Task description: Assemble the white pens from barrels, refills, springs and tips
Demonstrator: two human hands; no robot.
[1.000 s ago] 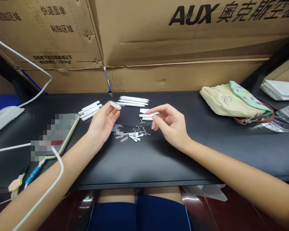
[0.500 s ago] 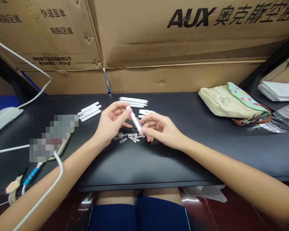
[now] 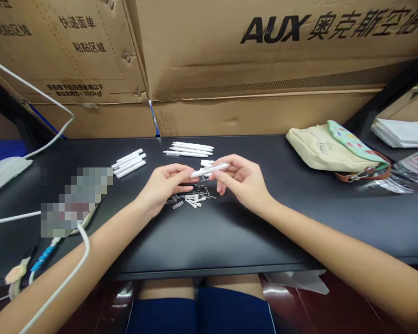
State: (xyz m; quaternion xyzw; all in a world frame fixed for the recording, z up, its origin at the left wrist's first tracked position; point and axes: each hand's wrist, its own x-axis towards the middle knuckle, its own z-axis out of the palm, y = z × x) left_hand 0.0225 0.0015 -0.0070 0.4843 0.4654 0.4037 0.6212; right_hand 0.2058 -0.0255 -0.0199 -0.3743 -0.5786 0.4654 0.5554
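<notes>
A white pen (image 3: 209,170) is held between both hands above the black desk, lying nearly level and tilted slightly up to the right. My left hand (image 3: 167,184) pinches its left, tapered end. Around its right part, the fingers of my right hand (image 3: 242,182) are closed. Below the hands lie small white pen parts (image 3: 194,200), clear short tubes (image 3: 178,204) and thin dark refills, partly hidden. Several white pens (image 3: 191,149) lie in a row behind the hands. White barrels (image 3: 129,163) rest to the left, and more white pieces (image 3: 206,163) are partly covered by my right hand.
A pixelated object (image 3: 78,202) with white cables (image 3: 85,250) is at left, one cable crossing over my left forearm. A power strip (image 3: 7,169) lies farther left. On the right are a cream pouch (image 3: 323,146) and plastic packets (image 3: 416,167). Cardboard boxes (image 3: 230,69) stand behind the desk (image 3: 299,222).
The pen has turned from a steep slant to nearly level. My left hand has lowered to the pen's other side, and my right hand has moved slightly up and right.
</notes>
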